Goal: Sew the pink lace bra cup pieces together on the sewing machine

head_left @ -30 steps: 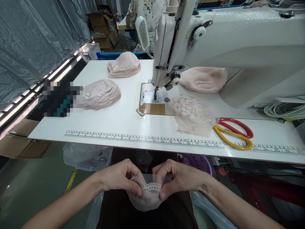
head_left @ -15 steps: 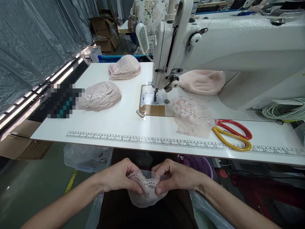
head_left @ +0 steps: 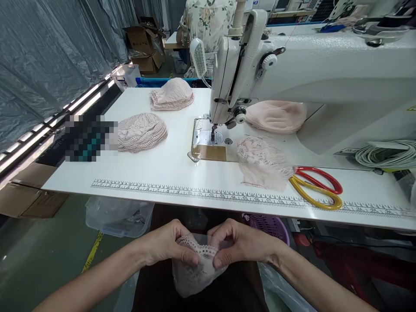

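Below the table's front edge, both hands pinch one pale pink lace piece (head_left: 195, 271) over my lap. My left hand (head_left: 169, 245) grips its scalloped top edge on the left. My right hand (head_left: 240, 245) grips the same edge on the right, thumbs almost touching. The fabric hangs down between them. Above stands a white sewing machine (head_left: 292, 65) with its needle over the metal plate (head_left: 208, 141).
The white table (head_left: 156, 169) carries a printed ruler, two lace stacks (head_left: 141, 132) (head_left: 171, 94), a loose lace piece (head_left: 263, 162), pink fabric (head_left: 276, 116), red and yellow scissors (head_left: 316, 186) and coiled cord (head_left: 386, 154). A purple basket (head_left: 268, 223) and plastic bags sit underneath. Another person sits beyond the machine.
My hands have drawn slightly closer together on the lace edge, and more fabric now hangs below them. The view has tilted a little.
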Motion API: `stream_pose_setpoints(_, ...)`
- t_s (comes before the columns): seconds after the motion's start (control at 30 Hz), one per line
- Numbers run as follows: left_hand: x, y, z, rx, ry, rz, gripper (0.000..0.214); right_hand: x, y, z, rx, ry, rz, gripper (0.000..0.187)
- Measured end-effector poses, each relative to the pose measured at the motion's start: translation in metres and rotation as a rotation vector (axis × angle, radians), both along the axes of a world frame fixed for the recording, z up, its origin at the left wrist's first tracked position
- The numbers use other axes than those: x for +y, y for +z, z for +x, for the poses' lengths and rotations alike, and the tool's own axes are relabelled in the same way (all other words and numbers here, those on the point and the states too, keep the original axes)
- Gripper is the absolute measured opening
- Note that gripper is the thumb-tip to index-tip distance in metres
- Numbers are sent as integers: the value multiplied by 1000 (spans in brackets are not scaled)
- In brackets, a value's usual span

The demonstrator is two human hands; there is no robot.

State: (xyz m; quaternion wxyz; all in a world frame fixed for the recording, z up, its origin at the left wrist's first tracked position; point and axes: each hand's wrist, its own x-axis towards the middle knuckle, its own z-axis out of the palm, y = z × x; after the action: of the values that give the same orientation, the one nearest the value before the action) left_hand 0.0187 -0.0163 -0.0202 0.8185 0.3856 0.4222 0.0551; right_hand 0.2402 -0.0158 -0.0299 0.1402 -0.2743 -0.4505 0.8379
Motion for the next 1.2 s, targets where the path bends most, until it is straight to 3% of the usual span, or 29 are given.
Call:
stream_pose_setpoints(0.3, 3, -3, -19, -127, -14, 23, 46, 0, 1, -2, 8, -6, 25, 29)
stream_pose_setpoints(0.5, 4, -4, -4, -82, -12, 7, 41, 0, 4, -4, -6, -2, -5, 32)
stream_pose_setpoints(0.67, 5, 5, 12, 11, 34, 35, 30, 0, 6, 1, -33, -29, 14, 29)
stream_pose_setpoints(0.97, 8, 11, -3, -68, 37, 90, 30, 2, 17, 13, -19, -15, 79, 28)
stream_pose_setpoints(1.2, 7, 12, 0, -140, 85, 84, 39, -1, 17, 20, 12, -11, 87, 23)
